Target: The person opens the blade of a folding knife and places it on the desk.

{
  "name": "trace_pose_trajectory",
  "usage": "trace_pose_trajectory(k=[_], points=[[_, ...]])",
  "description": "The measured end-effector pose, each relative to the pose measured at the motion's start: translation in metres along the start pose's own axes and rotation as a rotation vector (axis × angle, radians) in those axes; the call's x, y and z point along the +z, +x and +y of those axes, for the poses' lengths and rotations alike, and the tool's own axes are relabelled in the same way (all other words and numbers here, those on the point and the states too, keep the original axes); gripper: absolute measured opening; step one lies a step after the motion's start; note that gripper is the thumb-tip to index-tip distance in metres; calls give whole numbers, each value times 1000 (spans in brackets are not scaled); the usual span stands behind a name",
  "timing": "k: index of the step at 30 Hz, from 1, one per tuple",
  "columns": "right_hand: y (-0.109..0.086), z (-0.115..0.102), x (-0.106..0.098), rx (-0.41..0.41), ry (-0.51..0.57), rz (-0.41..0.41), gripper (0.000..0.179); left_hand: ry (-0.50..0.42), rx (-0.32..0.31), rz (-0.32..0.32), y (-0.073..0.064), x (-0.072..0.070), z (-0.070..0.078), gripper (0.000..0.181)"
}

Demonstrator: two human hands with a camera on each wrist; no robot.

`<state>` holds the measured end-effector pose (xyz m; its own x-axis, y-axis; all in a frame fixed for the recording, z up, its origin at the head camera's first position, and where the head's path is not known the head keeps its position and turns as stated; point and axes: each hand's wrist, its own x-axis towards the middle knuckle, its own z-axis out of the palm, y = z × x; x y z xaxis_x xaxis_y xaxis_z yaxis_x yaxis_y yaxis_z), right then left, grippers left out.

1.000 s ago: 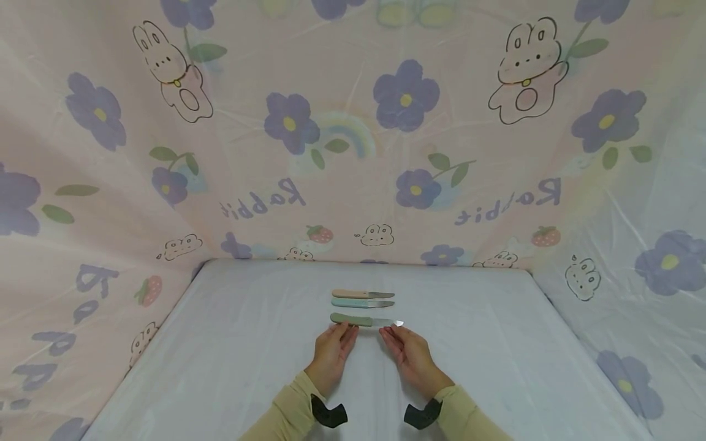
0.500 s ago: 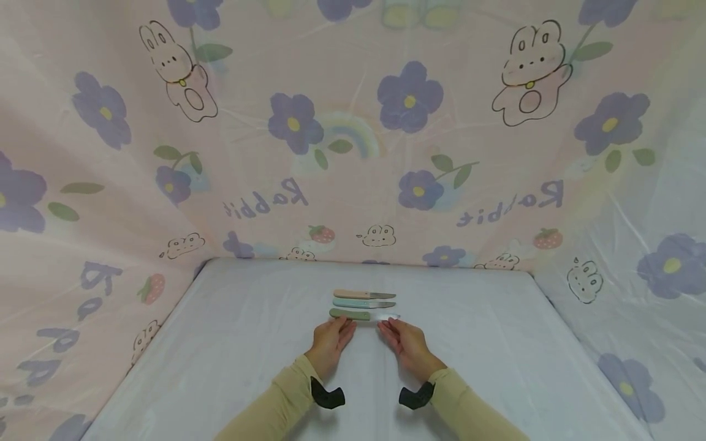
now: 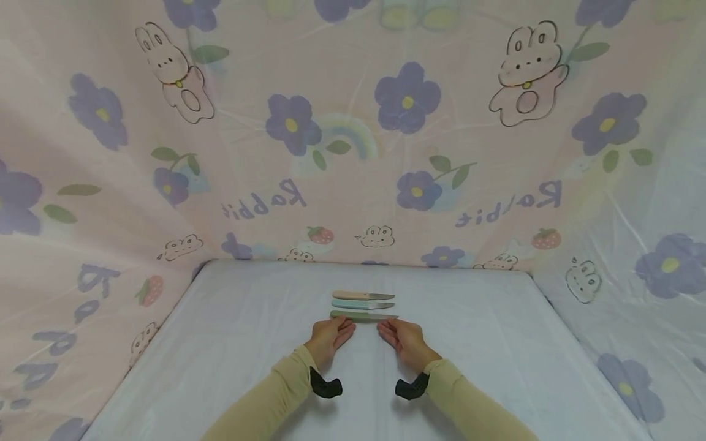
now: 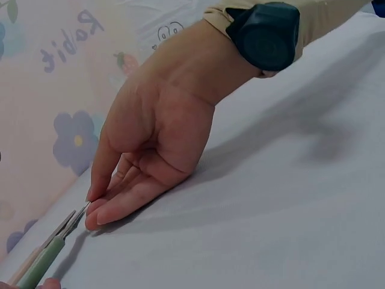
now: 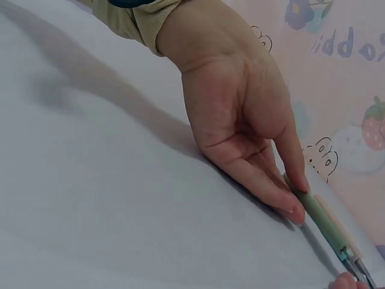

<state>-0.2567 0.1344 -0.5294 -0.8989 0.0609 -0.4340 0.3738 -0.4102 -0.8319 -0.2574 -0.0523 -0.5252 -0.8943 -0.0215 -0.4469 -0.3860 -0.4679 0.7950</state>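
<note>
In the head view, a green-handled knife (image 3: 353,315) lies crosswise, handle to the left and blade to the right. My left hand (image 3: 330,338) pinches its handle between thumb and fingers, as the right wrist view shows on the green handle (image 5: 328,224). At the other end my right hand (image 3: 407,342) pinches the blade near its tip; the left wrist view shows this right hand (image 4: 162,129) with thumb and fingers at the blade. Just beyond, a light-blue-handled knife (image 3: 350,304) and a peach-handled knife (image 3: 350,295) lie parallel, pointing the same way.
A white-covered table (image 3: 469,318) spreads around the knives. Pink cloth (image 3: 342,73) printed with rabbits and flowers rises behind it and at both sides. Black devices are strapped to both wrists, including the left wrist device (image 3: 325,386).
Both hands have moved the green-handled knife slightly away from me, closing the gap to the light-blue-handled knife. The other two knives stay put.
</note>
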Motion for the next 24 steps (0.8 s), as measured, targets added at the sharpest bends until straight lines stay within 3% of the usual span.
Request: trace_pose_trajectory(k=[11,24], points=[[1,-5,6,51,-38,61,32,50,-31,-8,2,-3,6,33],[4,-3,4,66,-24,33,33,84,-34,-18,5,-7,6,31]])
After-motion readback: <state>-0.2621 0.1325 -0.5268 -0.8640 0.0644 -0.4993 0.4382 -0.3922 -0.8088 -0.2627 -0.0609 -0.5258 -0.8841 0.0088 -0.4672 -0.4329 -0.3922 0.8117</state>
